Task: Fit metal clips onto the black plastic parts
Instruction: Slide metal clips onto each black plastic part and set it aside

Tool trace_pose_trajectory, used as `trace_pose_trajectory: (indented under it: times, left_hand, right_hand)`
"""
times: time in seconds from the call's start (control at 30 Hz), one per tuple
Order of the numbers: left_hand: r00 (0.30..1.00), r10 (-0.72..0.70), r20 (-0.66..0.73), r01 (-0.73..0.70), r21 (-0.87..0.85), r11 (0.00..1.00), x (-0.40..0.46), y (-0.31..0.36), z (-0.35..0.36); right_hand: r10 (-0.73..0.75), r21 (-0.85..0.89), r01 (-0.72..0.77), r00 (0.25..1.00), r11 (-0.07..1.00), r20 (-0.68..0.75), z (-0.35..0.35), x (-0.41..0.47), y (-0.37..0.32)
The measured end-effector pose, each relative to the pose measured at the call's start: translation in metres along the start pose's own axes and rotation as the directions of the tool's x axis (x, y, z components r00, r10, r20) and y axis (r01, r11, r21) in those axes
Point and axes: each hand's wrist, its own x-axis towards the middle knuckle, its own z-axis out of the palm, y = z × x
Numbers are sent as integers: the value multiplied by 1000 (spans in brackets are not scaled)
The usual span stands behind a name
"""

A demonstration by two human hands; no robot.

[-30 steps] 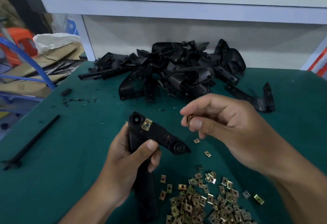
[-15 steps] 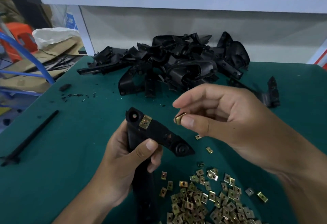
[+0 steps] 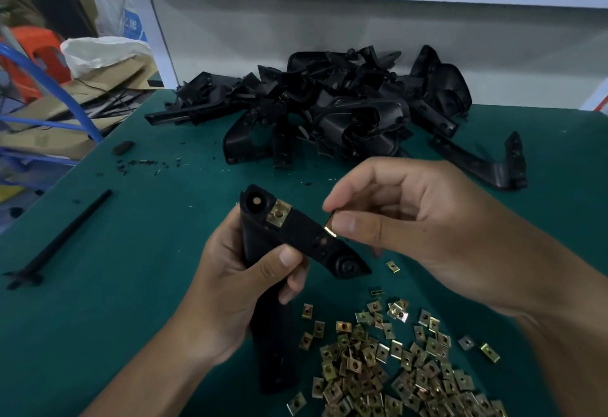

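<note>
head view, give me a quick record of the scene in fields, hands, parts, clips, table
left hand: left hand grips the black part, thumb on its front
right hand: right hand pinches a clip at the part's upper edge
fitted clip: one brass clip already seated near the part's round end
loose clips: heap of clips on the mat, lower right
waiting parts: pile of black parts at the back
surface: green mat
other: black rod lying at left

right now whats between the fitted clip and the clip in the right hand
Only bare black part, seen from the head view, separates the fitted clip from the pinched clip.
</note>
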Motion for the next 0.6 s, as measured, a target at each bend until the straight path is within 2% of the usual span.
trace_pose_trajectory:
  times: [0.6]
  left_hand:
    - [1000,27,7,-27,-28,999,1,-1,-1]
  right_hand:
    - [8,-7,-8,1000,1000,-10,3,2,2]
